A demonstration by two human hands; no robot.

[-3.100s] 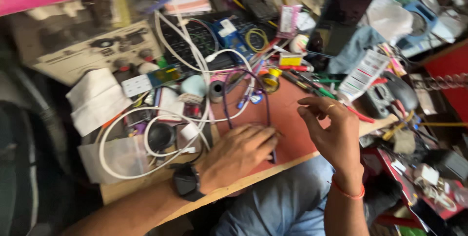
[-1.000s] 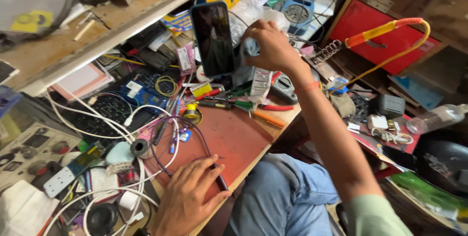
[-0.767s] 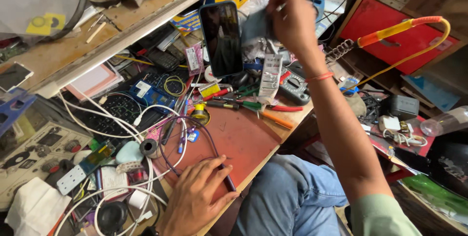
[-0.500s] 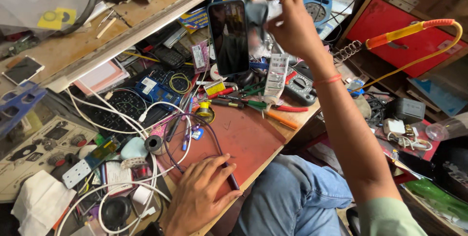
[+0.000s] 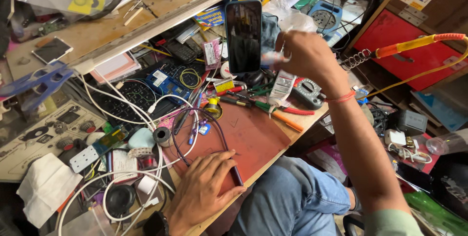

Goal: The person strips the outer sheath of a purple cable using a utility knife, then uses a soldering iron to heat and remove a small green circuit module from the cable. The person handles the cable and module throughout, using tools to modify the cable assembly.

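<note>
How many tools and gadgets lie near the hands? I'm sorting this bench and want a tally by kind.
Hands: 2, left hand and right hand
Upright smartphone: 1
Multimeter: 1
Soldering iron: 1
Red work mat: 1
Total: 6

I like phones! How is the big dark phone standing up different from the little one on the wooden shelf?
The big phone stands upright behind the bench, next to the right hand; the small phone lies flat on the shelf, far from both hands. The big phone's screen is dark and reflective; the small phone's looks pale. Both are flat rectangles with screens facing out.
</note>
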